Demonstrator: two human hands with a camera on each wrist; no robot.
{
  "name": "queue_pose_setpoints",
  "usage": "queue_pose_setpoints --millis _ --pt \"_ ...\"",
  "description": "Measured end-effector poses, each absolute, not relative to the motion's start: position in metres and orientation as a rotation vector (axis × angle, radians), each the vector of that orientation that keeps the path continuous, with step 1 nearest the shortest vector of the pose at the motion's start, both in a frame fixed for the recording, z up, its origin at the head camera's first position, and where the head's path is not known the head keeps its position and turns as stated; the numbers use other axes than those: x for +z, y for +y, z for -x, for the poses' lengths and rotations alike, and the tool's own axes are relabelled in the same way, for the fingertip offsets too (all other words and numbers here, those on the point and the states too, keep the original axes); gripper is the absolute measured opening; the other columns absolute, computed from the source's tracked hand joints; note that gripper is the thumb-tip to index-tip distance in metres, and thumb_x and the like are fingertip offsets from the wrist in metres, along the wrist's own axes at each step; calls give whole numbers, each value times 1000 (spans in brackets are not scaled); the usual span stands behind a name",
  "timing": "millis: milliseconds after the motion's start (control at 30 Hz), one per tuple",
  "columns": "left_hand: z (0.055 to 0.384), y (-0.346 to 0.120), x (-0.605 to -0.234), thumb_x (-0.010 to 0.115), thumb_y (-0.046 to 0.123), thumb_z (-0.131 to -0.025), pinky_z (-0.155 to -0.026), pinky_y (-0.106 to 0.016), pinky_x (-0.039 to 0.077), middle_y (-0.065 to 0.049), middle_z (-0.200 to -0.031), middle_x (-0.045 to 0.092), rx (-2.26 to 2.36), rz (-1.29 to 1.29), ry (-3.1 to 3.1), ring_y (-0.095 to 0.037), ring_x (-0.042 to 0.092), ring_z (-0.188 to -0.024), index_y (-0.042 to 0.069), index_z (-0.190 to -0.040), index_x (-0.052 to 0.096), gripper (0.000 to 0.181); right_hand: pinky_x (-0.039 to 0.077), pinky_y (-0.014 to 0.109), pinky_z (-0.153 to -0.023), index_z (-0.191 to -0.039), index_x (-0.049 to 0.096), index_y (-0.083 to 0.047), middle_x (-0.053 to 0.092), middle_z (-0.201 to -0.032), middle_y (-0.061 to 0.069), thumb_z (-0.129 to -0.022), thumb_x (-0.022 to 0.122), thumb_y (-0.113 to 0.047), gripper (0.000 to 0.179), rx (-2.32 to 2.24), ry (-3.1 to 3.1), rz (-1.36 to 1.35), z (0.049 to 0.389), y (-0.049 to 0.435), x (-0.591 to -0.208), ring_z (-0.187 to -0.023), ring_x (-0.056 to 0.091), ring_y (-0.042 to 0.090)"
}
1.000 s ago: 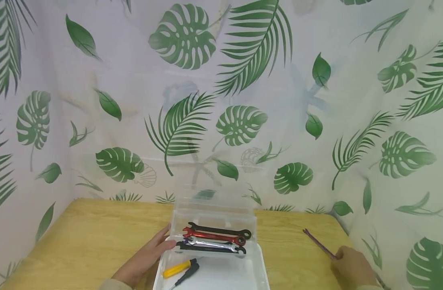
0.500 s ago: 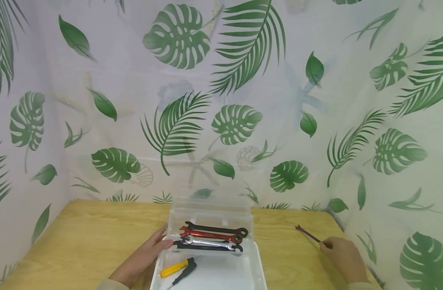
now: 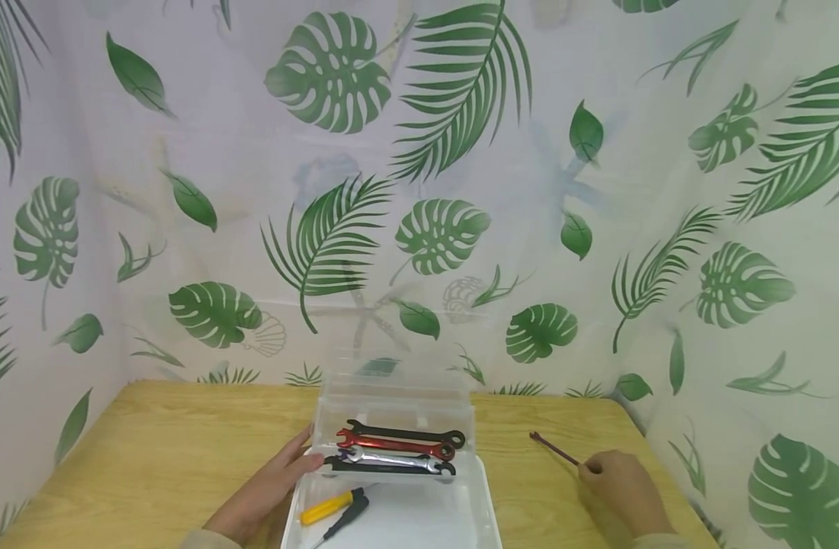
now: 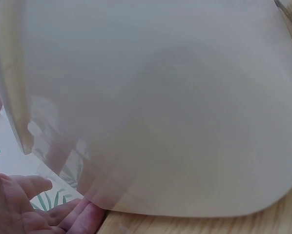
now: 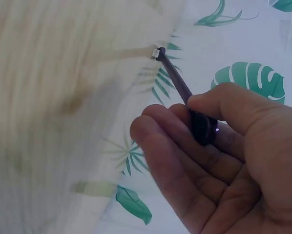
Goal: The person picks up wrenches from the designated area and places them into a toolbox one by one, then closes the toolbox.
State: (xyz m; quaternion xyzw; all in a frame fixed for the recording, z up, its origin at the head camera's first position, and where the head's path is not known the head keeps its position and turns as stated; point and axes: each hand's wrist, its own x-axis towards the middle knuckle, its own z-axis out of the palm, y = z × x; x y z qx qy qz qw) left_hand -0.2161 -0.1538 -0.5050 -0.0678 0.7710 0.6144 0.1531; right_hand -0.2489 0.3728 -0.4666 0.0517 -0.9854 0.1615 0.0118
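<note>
A white plastic toolbox (image 3: pixel 489 507) with a raised clear lid (image 3: pixel 399 375) stands at the table's front. In its upper clear tray lie a black wrench (image 3: pixel 406 435), a red wrench (image 3: pixel 395 444), a silver wrench (image 3: pixel 392 458) and a black one below. My left hand (image 3: pixel 267 488) holds the box's left side, thumb at the tray's corner, fingers (image 4: pixel 90 218) by the box wall. My right hand (image 3: pixel 624 488) pinches a slim dark purple wrench (image 3: pixel 555 448) between thumb and fingers, its small forked end pointing away; the other end is partly hidden by the hand.
In the box bottom lie a yellow-handled screwdriver (image 3: pixel 326 508) and a black-handled screwdriver (image 3: pixel 346 517). The wood-grain table (image 3: pixel 186 435) meets a leaf-patterned cloth (image 3: pixel 419 99) at the back and sides.
My right hand has moved left towards the toolbox with the purple wrench. My left hand stays at the box. The whole view has shifted slightly.
</note>
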Motion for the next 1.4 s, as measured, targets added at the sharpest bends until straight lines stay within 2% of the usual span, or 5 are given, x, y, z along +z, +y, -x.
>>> queue_pose_setpoints --millis 333,600,800,967,1400 --pt "216 -153 -503 57 68 -95 -109 -81 26 -29 -164 30 1735 203 2221 -55 32 -145 17 -166 22 94 59 49 -78 -91 81 -6 78 -89 6 -95 69 -14 15 657 -3070 -111 246 365 -479 -72 69 18" --pt "215 -152 -503 59 70 -93 -109 -80 26 -28 -164 30 1747 216 2190 -55 33 -144 17 -166 22 98 59 51 -80 -92 82 -11 78 -89 3 -95 69 -16 14 598 -2977 -124 244 355 -483 -85 73 26" --pt "214 -153 -501 58 69 -94 -109 -81 27 -27 -164 31 1750 205 2199 -54 34 -145 19 -166 21 95 61 36 -64 -94 82 -4 79 -87 7 -92 75 -10 10 547 -2760 -251 241 344 -477 -73 73 21" --pt "213 -153 -500 58 68 -94 -108 -81 27 -28 -164 30 1753 199 2199 -54 34 -144 18 -166 21 95 47 22 -47 -94 83 -3 78 -80 5 -89 78 -7 8 564 -2574 -311 240 336 -475 -56 65 11" --pt "212 -153 -499 58 67 -95 -109 -81 26 -27 -164 31 1763 180 2206 -53 34 -145 19 -166 21 94 54 10 -58 -91 83 -5 78 -81 2 -77 85 4 16 605 -2233 -558 240 321 -470 -66 70 6"
